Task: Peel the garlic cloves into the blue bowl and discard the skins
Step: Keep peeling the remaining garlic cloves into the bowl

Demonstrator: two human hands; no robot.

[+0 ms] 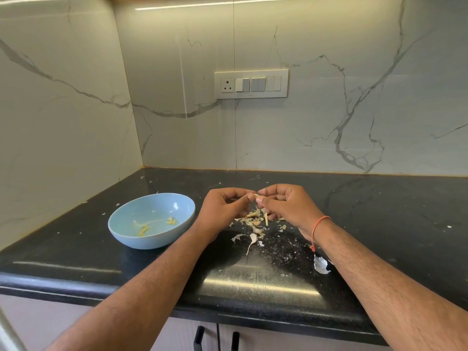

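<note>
Two hands, left hand (222,207) and right hand (286,206), together pinch one pale garlic clove (256,196); one round blue bowl (152,220) at nine o'clock.

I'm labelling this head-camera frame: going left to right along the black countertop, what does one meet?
Light blue round bowl → left hand → small pale garlic clove pinched between both hands → right hand → orange thread bracelet on the right wrist.
</note>
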